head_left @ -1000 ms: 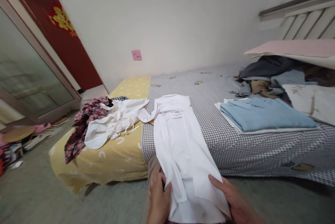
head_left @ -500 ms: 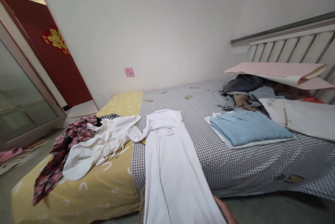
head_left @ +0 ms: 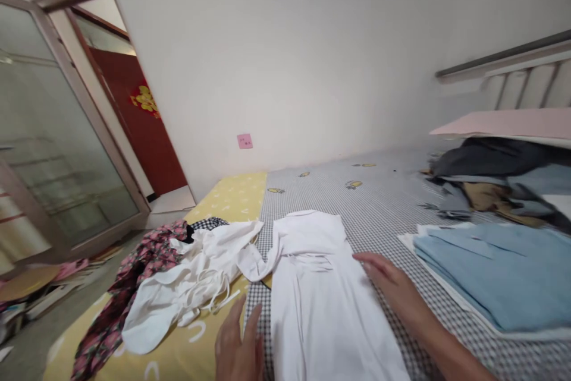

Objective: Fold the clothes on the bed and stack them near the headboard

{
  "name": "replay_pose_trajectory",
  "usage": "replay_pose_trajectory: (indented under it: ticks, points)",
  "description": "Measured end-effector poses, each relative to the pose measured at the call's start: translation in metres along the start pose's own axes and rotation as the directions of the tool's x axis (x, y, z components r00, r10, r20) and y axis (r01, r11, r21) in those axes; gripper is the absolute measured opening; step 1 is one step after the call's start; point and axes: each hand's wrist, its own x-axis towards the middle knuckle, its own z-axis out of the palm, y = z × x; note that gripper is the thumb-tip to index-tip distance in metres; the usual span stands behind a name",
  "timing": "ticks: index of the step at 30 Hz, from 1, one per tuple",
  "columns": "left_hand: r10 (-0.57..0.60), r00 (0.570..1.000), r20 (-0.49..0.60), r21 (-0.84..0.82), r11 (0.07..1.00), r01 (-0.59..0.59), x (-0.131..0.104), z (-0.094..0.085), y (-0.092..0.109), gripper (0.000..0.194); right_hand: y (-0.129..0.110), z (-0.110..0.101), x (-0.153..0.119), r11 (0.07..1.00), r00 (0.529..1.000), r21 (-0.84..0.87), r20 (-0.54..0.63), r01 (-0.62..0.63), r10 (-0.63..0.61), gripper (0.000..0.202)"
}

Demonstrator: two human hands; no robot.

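A long white dress (head_left: 328, 292) lies lengthwise on the bed, with gathers across its upper part and a sleeve trailing to the left. My left hand (head_left: 238, 342) hovers at its lower left side, fingers spread and nothing in them. On the other side, my right hand (head_left: 395, 286) is beside the dress's right edge with its fingers stretched out; whether they touch the cloth I cannot tell. The lower end of the dress runs out of view.
Left of the dress lie a rumpled white garment (head_left: 191, 286) with ties and a dark floral garment (head_left: 129, 292). Folded blue clothing (head_left: 495, 274) rests on white cloth at the right. Behind it is a heap of dark clothes (head_left: 486, 158) under a pink sheet (head_left: 504, 122).
Both hands have come up into view from the bottom, on either side of the dress. The dress's lower part now lies lower and flatter. The camera view has turned left.
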Motion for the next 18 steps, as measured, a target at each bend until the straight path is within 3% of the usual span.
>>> replay_pose_trajectory:
  ticks: [3, 5, 8, 11, 14, 16, 17, 18]
  points:
    - [0.210, 0.977, -0.033, 0.247, 0.949, -0.196, 0.054, 0.021, -0.020, 0.067, 0.017, 0.058, 0.076, 0.995, 0.981, 0.048, -0.176, 0.092, -0.082, 0.044]
    - [0.254, 0.967, 0.030, 0.333, 0.909, -0.249, 0.082, 0.036, -0.040, 0.071, 0.042, 0.088, 0.107, 0.989, 0.976, 0.018, -0.163, 0.150, -0.145, 0.048]
    - [0.202, 0.972, 0.122, 0.358, 0.904, -0.233, 0.113, 0.060, -0.063, 0.062, 0.085, 0.119, 0.122, 0.979, 0.992, -0.161, 0.008, 0.126, -0.126, 0.046]
    - [0.159, 0.956, 0.248, 0.260, 0.939, -0.223, 0.140, 0.067, -0.065, 0.041, 0.119, 0.135, 0.112, 0.906, 0.989, -0.413, 0.148, 0.091, -0.032, 0.041]
    - [0.109, 0.931, 0.349, 0.009, 0.993, -0.120, 0.174, 0.041, -0.057, 0.026, 0.131, 0.138, 0.104, 0.812, 0.978, -0.570, 0.210, 0.123, -0.001, 0.046]
    - [-0.026, 0.897, 0.442, -0.210, 0.969, 0.131, 0.200, 0.009, -0.053, 0.018, 0.128, 0.135, 0.104, 0.754, 0.968, -0.641, 0.248, 0.146, 0.023, 0.048]
    - [-0.134, 0.862, 0.489, -0.283, 0.911, 0.301, 0.212, -0.007, -0.054, 0.022, 0.125, 0.134, 0.105, 0.746, 0.966, -0.650, 0.257, 0.145, 0.036, 0.048]
    - [-0.251, 0.800, 0.545, -0.322, 0.819, 0.476, 0.223, -0.023, -0.055, 0.031, 0.122, 0.133, 0.106, 0.747, 0.964, -0.650, 0.263, 0.142, 0.047, 0.048]
